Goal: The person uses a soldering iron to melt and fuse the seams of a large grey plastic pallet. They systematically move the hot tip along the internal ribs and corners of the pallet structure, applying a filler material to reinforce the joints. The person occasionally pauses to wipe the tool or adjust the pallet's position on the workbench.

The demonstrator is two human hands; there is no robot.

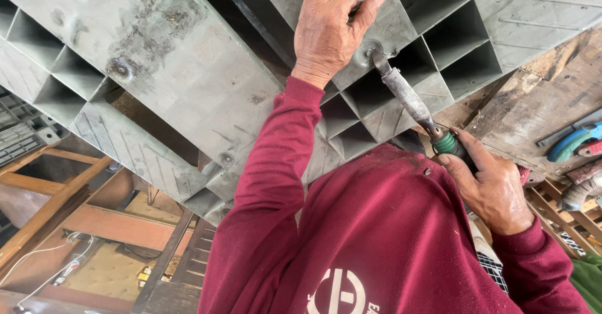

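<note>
Screwdriver [407,97] tip's on the grey plastic pallet [182,63] screw, right hand [492,188] gripping its handle, left hand [332,28] spread flat bracing, needs steady pressure.

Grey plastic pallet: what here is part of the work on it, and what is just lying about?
In use: grey plastic pallet; left hand pressed on it; heating iron, tip on pallet, held by right hand.

Lying about: blue-handled tool; wooden frames; white cable.

Grey ribbed plastic pallet [188,69], scuffed and stained, tilted across upper frame. Worn metal-shafted tool [411,101], green collar, tip touching pallet at upper centre.
</note>
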